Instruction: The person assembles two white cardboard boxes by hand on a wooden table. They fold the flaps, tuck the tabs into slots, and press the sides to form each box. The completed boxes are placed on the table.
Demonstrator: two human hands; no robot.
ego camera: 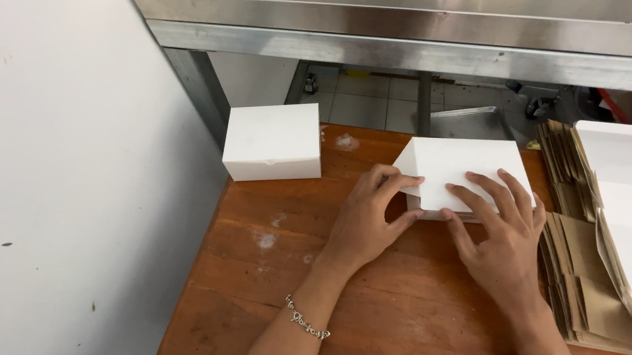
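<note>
On the worn orange-brown wooden table (395,311), toward its far edge, sits the white folded-cardboard box (467,170) that I am closing, with both of my bare hands on its near side. My left hand (369,219) is at the box's near left corner: the fingers are bent over the corner fold and the thumb lies along the lower edge, pinching the flap against the side wall, so this grip is closed on the box. My right hand (499,241) lies flat, fingers spread and apart, pressing down on the lid near its front edge rather than gripping it. In my judgement the step in hand is seating the front flap, and doing it well calls for even downward pressure from the right palm while the left fingers guide the corner tab squarely into its slot; uneven pressure could crease the thin card or leave the lid skewed. Whether the tab is fully tucked I cannot tell, since my fingers cover it. A finished white closed cardboard box (273,151) stands well apart to the left, near the white wall (53,179). A stack of flat brown-and-white unfolded box blanks (603,253) lies just beside my right hand at the table's right edge. A silver chain bracelet (306,321) is on my left wrist. A stainless steel counter edge (417,35) runs across above the table.
</note>
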